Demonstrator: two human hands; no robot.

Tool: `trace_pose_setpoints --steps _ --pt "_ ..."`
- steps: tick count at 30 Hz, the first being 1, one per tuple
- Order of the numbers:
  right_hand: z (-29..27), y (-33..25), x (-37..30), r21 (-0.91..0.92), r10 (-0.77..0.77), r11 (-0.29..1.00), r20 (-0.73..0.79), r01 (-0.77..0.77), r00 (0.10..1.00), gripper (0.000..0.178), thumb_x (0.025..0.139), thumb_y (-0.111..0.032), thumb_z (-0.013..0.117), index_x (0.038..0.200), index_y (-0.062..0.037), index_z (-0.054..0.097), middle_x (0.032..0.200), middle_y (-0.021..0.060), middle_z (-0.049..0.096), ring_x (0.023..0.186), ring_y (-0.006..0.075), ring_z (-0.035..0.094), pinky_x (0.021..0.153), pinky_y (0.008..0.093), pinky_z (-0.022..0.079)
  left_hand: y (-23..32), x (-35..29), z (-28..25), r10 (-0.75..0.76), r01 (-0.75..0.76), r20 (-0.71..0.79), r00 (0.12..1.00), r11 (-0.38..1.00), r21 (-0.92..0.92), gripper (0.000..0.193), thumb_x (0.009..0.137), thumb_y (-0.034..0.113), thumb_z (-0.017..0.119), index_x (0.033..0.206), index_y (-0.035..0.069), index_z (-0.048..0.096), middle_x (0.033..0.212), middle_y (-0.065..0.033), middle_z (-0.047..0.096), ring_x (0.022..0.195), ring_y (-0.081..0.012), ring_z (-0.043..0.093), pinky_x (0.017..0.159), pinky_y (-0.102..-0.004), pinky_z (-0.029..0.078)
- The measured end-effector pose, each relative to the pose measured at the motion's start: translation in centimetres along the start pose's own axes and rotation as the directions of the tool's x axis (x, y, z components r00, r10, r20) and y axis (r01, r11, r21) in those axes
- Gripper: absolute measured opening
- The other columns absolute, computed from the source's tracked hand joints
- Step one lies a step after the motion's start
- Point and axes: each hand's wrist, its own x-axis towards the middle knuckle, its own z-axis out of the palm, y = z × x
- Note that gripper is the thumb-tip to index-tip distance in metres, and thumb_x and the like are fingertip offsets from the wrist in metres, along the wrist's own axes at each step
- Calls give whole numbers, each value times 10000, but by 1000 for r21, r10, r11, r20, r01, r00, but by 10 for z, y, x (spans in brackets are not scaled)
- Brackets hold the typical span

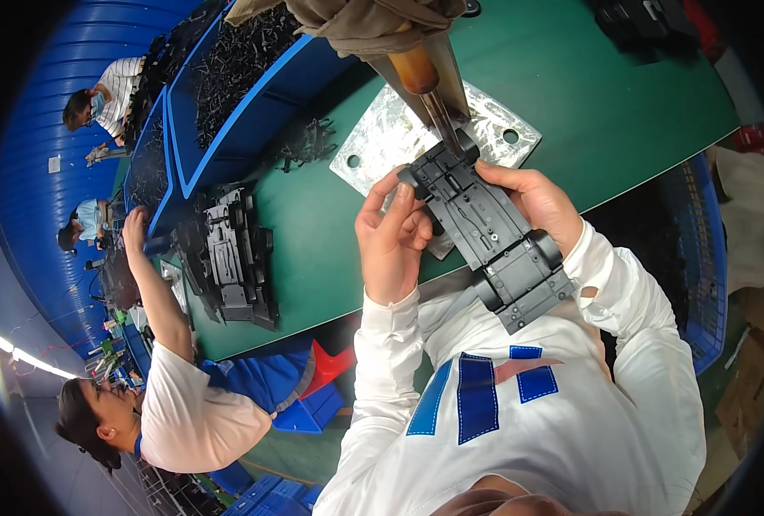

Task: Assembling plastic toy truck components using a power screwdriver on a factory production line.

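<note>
A black plastic toy-car chassis (pixel 483 222) with wheels is held tilted between my two hands, its far end under a metal rod (pixel 438 116) with an orange-brown sleeve (pixel 414 70). The far corner appears to touch the rod's lower end. My left hand (pixel 391 236) is closed on the chassis's left side near the far wheel, thumb on top. My right hand (pixel 544 205) grips the right edge, its thumb near the other far wheel. A scuffed metal plate (pixel 373 146) with holes lies beneath on the green table (pixel 563 77).
Brown cloth (pixel 373 26) wraps the rod's upper mount. Stacked black chassis (pixel 231 249) stand at left, beside blue bins (pixel 253 103) of small black parts. A co-worker (pixel 197 404) reaches towards the bins. Right of me is a blue crate (pixel 705 258); more black parts (pixel 644 26) lie far right.
</note>
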Motion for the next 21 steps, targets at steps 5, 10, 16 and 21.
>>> trace_pose_setpoints --steps 5,10,16,21 --pt "2 -1 1 -19 -10 1000 9 10 1000 332 942 -289 599 1128 -15 611 1029 104 669 854 184 656 785 307 535 1 2 -1 10 -10 23 1000 1000 -26 355 943 141 628 1240 -27 531 904 -93 654 566 -108 514 486 -204 359" --pt "4 -1 1 15 -11 1000 12 11 1000 321 932 -269 613 1128 -15 616 1053 94 664 898 178 645 820 299 519 1 3 -1 20 -19 28 999 998 -52 353 941 137 624 1237 -32 533 905 -91 655 560 -108 503 481 -207 354" --pt "10 -2 -2 44 -8 999 13 8 1000 321 933 -262 609 1137 -13 612 1065 96 662 902 179 644 828 298 517 2 3 -1 30 -28 26 999 997 -71 353 940 134 621 1239 -31 533 908 -90 653 561 -110 505 480 -209 358" --pt "8 -1 1 4 -44 999 14 44 999 353 943 -289 595 1140 4 600 1020 121 675 829 189 670 762 300 552 4 2 2 33 -33 -7 999 998 -57 351 938 136 623 1236 -29 537 901 -80 650 563 -109 508 480 -208 354"
